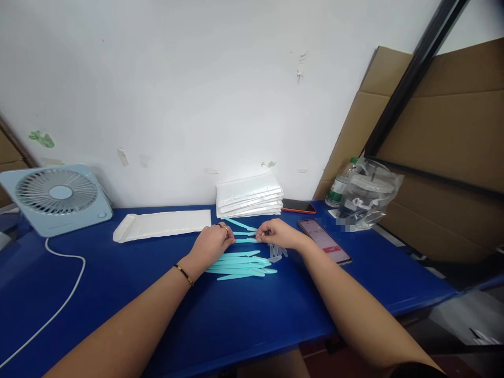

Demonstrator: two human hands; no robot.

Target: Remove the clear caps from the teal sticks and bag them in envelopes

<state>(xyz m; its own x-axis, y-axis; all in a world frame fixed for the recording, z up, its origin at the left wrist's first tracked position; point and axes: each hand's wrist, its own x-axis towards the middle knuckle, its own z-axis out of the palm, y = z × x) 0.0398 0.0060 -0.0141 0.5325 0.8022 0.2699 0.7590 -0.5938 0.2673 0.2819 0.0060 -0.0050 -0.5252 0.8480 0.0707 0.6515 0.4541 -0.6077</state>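
head view: on the blue desk, about midway between its front and rear edges, the left hand and the right hand meet over one turquoise stick, each grip pinching an end of it. just nearer the front edge lies a pile of turquoise sticks, touching the left hand. a stack of white envelopes sits at the rear edge, with a phone beside the right wrist and a fan at the rear left corner
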